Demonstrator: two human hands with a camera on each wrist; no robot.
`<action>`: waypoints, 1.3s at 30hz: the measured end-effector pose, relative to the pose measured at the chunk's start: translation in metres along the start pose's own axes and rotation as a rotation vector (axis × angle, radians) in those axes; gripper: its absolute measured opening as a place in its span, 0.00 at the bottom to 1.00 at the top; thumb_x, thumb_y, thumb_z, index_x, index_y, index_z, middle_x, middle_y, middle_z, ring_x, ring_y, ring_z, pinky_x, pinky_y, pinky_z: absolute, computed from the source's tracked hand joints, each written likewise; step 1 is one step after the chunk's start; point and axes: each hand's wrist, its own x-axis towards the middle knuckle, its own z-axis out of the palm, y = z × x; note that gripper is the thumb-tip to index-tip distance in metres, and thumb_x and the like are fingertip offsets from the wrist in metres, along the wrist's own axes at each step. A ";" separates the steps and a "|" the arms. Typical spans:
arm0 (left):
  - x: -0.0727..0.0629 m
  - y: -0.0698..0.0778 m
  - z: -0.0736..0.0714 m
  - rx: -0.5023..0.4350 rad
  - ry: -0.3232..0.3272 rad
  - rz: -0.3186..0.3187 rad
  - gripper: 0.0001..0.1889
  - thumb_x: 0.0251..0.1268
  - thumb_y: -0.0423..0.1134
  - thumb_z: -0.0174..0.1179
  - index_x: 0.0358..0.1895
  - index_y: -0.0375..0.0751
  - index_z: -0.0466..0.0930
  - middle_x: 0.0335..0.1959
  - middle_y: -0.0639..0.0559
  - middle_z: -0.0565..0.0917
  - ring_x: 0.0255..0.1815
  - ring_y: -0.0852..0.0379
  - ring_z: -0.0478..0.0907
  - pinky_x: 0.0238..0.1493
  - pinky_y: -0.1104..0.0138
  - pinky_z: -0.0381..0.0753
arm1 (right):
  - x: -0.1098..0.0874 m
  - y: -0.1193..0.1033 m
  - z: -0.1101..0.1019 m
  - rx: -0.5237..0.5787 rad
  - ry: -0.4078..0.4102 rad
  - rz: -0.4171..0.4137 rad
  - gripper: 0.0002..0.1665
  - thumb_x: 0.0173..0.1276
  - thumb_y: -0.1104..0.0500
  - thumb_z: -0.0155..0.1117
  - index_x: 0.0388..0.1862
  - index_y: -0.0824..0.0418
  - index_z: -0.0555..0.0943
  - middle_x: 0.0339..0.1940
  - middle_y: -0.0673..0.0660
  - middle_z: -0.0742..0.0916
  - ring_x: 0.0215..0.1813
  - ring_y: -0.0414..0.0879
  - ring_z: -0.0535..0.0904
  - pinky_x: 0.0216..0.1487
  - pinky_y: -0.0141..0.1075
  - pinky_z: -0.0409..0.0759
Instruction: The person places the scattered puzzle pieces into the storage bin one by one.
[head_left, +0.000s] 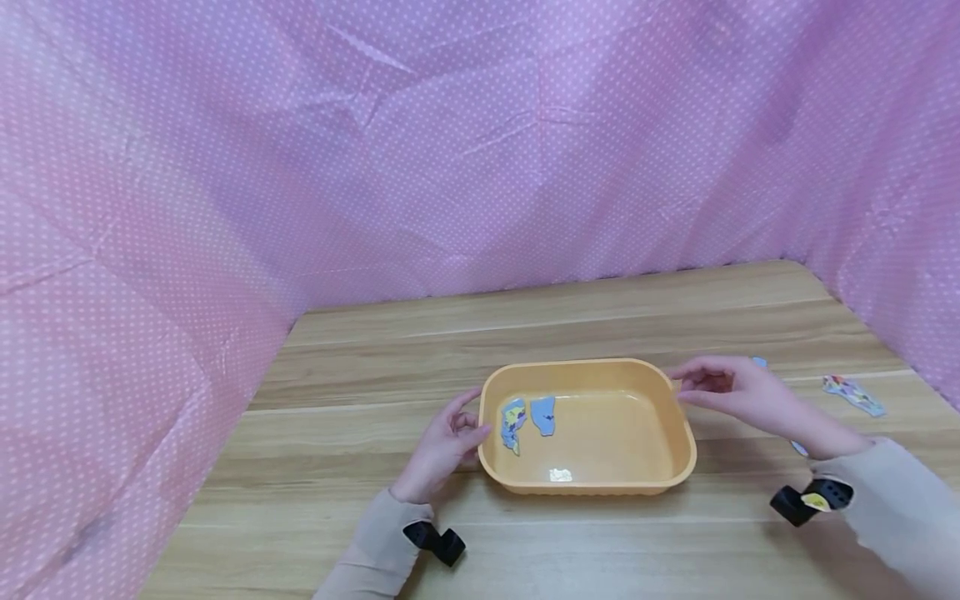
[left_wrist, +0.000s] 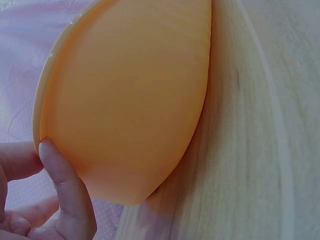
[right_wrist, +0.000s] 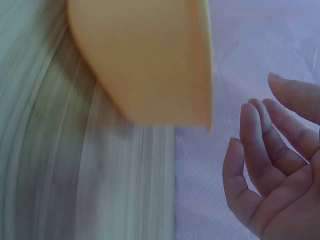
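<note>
A shallow orange-yellow plastic tray (head_left: 607,437) with rounded corners sits on the wooden table. Inside, toward its left end, lie two irregular puzzle pieces: one blue with yellow and purple print (head_left: 513,423), the other mostly plain blue (head_left: 543,415). My left hand (head_left: 448,437) pinches the tray's left rim; in the left wrist view the thumb (left_wrist: 70,192) presses the outer wall just under the lip. At the opposite end is my right hand (head_left: 727,385). Its fingers are loosely bent and apart from the rim in the right wrist view, holding nothing.
A printed puzzle piece (head_left: 853,395) lies on the table at the right. Parts of other blue pieces (head_left: 759,362) show beside the right hand and forearm. Pink dotted cloth (head_left: 465,167) hangs around the table's back and sides. Each wrist wears a black camera (head_left: 435,542).
</note>
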 end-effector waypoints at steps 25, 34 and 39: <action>0.003 -0.002 0.000 0.006 0.006 0.002 0.31 0.64 0.27 0.57 0.70 0.42 0.60 0.33 0.51 0.74 0.29 0.61 0.74 0.29 0.70 0.78 | -0.034 0.067 -0.057 -0.287 -0.074 0.190 0.23 0.57 0.60 0.71 0.49 0.71 0.78 0.34 0.48 0.84 0.36 0.22 0.73 0.34 0.25 0.77; 0.001 0.001 0.001 0.003 -0.001 0.010 0.32 0.64 0.26 0.56 0.71 0.40 0.59 0.32 0.51 0.74 0.29 0.61 0.74 0.29 0.70 0.78 | -0.035 0.079 -0.062 -0.362 -0.125 0.256 0.24 0.56 0.60 0.72 0.49 0.72 0.78 0.37 0.55 0.85 0.35 0.23 0.72 0.34 0.27 0.77; 0.000 0.002 0.002 -0.009 0.004 0.012 0.31 0.64 0.27 0.56 0.70 0.40 0.60 0.32 0.51 0.74 0.29 0.61 0.74 0.29 0.70 0.77 | -0.036 0.086 -0.062 -0.409 -0.142 0.227 0.24 0.53 0.59 0.73 0.46 0.70 0.80 0.37 0.54 0.85 0.35 0.23 0.72 0.34 0.28 0.77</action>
